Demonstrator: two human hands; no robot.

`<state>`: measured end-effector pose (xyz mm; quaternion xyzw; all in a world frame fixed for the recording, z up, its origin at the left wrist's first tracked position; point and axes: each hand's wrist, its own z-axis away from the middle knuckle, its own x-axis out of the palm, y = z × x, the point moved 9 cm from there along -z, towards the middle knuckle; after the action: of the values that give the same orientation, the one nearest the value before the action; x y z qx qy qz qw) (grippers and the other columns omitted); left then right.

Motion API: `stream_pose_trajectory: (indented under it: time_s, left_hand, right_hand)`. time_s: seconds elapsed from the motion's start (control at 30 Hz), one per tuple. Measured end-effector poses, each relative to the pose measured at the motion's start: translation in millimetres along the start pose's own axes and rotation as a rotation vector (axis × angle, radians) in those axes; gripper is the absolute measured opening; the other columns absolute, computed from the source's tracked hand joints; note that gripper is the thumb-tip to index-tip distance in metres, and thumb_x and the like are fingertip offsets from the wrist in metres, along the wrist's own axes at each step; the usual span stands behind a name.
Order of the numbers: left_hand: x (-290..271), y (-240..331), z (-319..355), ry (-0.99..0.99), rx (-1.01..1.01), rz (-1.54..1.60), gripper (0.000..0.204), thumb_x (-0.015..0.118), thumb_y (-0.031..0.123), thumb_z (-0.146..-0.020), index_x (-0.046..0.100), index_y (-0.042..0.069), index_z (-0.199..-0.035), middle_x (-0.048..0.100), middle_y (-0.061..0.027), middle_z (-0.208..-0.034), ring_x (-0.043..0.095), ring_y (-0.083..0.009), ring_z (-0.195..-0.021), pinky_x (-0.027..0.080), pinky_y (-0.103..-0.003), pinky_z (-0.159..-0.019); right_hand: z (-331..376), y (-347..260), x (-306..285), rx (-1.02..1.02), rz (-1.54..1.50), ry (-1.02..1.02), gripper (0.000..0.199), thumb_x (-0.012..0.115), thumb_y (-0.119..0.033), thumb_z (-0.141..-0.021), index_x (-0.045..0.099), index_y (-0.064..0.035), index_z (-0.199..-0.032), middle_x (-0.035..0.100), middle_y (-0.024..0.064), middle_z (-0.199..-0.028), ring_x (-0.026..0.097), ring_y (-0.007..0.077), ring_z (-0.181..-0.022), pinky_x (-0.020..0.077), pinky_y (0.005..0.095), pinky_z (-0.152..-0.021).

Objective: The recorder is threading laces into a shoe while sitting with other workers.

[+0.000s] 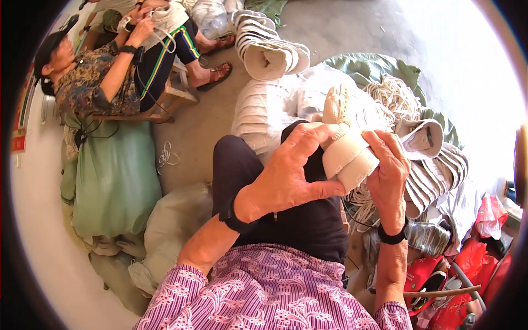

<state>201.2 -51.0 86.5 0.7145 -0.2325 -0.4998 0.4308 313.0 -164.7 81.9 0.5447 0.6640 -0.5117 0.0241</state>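
A cream shoe upper (349, 157) is held up over my lap between both hands. Its rounded heel end faces me, and lacing crosses the narrower far part. My left hand (294, 176) grips it from the left, with the thumb along the near lower edge and the fingers at the lacing. On the other side, my right hand (389, 170) has its bent fingers pressed against the upper's right edge. The inside of the upper and some fingertips are hidden. Beyond it lie stacked pale uppers in clear wrapping (261, 110).
A row of nested uppers (269, 55) stands ahead. Loose cream laces (393, 96) lie on green cloth (379, 63), with more uppers (434, 176) at right. Red bags (473, 261) sit lower right. At left, a seated person (104, 71) handles a pale upper beside a green sack (115, 181).
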Motion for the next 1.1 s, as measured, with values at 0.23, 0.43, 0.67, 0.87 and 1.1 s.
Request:
stream_pose_trajectory:
  time_s: [0.23,0.43,0.67,0.87,1.1]
  left_hand:
    - [-35,-4,38,0.07,0.059,0.39,0.058,0.079,0.025,-0.075,0.053,0.002,-0.122,0.053,-0.0094,-0.107,0.057,-0.0147,-0.081,0.049,-0.028,-0.074]
    - [-89,3,71,0.417,0.158,0.049,0.029,0.053,0.014,-0.092,0.056,-0.005,-0.114,0.062,-0.0177,-0.096,0.063,-0.0273,-0.087,0.048,-0.033,-0.075]
    - [-146,-20,94,0.678,0.19,-0.016,0.029,0.046,0.021,-0.096,0.059,-0.002,-0.107,0.064,-0.016,-0.082,0.063,-0.0239,-0.074,0.048,-0.032,-0.068]
    - [-235,-62,144,1.006,-0.079,-0.065,0.022,0.05,0.018,-0.093,0.058,-0.003,-0.089,0.057,-0.0179,-0.07,0.054,-0.022,-0.06,0.045,-0.034,-0.06]
    - [-332,-80,208,1.411,-0.17,0.057,0.022,0.05,0.015,-0.092,0.06,-0.004,-0.094,0.062,-0.0055,-0.073,0.06,-0.0102,-0.058,0.051,-0.023,-0.045]
  right_hand:
    - [-11,-72,-1,-0.177,0.094,-0.076,0.046,0.058,0.011,-0.059,0.064,0.0017,-0.103,0.061,0.0141,-0.094,0.06,0.0309,-0.082,0.0497,0.0379,-0.071]
    - [-21,-134,21,-0.357,0.119,-0.146,0.043,0.059,0.011,-0.064,0.066,-0.0002,-0.105,0.061,0.0122,-0.085,0.061,0.0287,-0.077,0.0503,0.0351,-0.069]
    - [-31,-200,34,-0.533,0.025,-0.132,0.026,0.063,0.012,-0.069,0.067,0.0042,-0.093,0.062,0.0137,-0.076,0.061,0.0246,-0.065,0.0488,0.0313,-0.059]
    - [-52,-172,-12,-0.14,-0.151,0.157,0.013,0.059,0.005,-0.079,0.062,0.0063,-0.092,0.067,0.0118,-0.087,0.062,0.0168,-0.076,0.0494,0.0279,-0.069]
    - [-80,-119,24,-0.142,-0.079,0.166,0.007,0.062,0.001,-0.083,0.061,-0.0002,-0.09,0.061,0.005,-0.081,0.053,0.012,-0.067,0.0448,0.0255,-0.063]
